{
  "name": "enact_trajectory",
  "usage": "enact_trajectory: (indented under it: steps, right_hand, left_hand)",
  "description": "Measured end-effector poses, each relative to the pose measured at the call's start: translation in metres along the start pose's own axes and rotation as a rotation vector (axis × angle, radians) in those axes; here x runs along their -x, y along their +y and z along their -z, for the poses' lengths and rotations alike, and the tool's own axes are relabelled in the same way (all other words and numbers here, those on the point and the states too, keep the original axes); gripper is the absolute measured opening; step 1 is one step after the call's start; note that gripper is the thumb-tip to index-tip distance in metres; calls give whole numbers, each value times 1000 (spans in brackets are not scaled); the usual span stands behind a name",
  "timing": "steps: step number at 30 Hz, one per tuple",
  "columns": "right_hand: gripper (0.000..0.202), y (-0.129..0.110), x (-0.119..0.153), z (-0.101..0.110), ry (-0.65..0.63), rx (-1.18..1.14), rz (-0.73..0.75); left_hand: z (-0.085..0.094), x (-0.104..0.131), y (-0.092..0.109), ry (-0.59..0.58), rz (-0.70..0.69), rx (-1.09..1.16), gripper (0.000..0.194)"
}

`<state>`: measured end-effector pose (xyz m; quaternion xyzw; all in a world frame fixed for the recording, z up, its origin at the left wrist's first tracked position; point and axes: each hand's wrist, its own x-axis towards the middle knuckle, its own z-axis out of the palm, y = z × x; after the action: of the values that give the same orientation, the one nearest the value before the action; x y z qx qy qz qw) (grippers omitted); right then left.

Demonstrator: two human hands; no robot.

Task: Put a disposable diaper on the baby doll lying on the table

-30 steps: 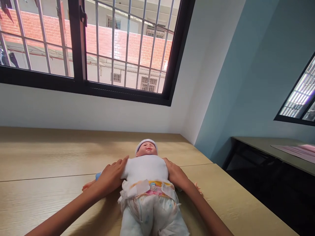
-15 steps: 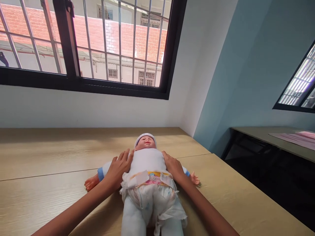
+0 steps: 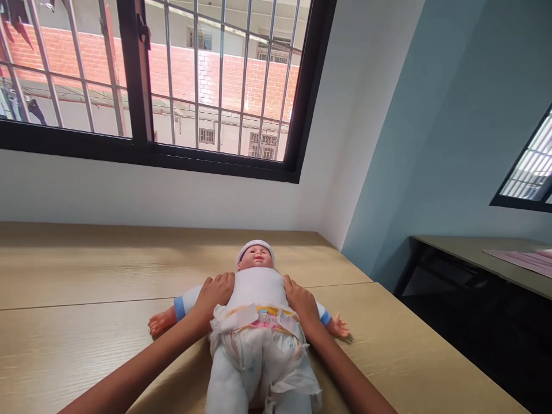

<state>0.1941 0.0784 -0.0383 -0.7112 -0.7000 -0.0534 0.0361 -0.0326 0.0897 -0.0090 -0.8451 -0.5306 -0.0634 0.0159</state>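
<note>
A baby doll (image 3: 257, 284) in a white top with blue cuffs and a white cap lies on its back on the wooden table, head toward the window. Around its hips is a white diaper (image 3: 259, 339) with a coloured front band and ruffled edges, its two white tabs lying across the front. My left hand (image 3: 218, 293) grips the doll's side at the upper arm and chest, fingers curled. On the opposite side my right hand (image 3: 299, 296) holds the doll the same way. Both thumbs are mostly hidden. The doll's feet are out of view.
The wooden table (image 3: 86, 333) meets a white wall below a barred window (image 3: 224, 86). Its right edge slopes toward me. Beyond a gap at the right stands another table (image 3: 457, 253) with a pink cloth (image 3: 521, 260) on it.
My fingers have curled more closely around the doll's sides. The doll's legs sit slightly further left in view, and the camera has tilted up a little.
</note>
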Motion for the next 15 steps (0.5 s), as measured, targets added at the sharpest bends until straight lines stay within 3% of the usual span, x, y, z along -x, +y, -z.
enact_trajectory:
  steps: [7, 11, 13, 15]
  right_hand:
    - [41, 1, 13, 1, 68, -51, 53]
    - [63, 19, 37, 0, 146, -233, 280]
    - [65, 34, 51, 2, 87, -417, 338]
    - [54, 46, 64, 7, 41, -701, 254]
  left_hand:
    - [4, 19, 6, 1, 10, 47, 52]
    - [14, 37, 0, 19, -49, 183, 64]
    - [20, 46, -6, 67, -99, 294, 54]
    - [23, 53, -11, 132, -97, 424, 36]
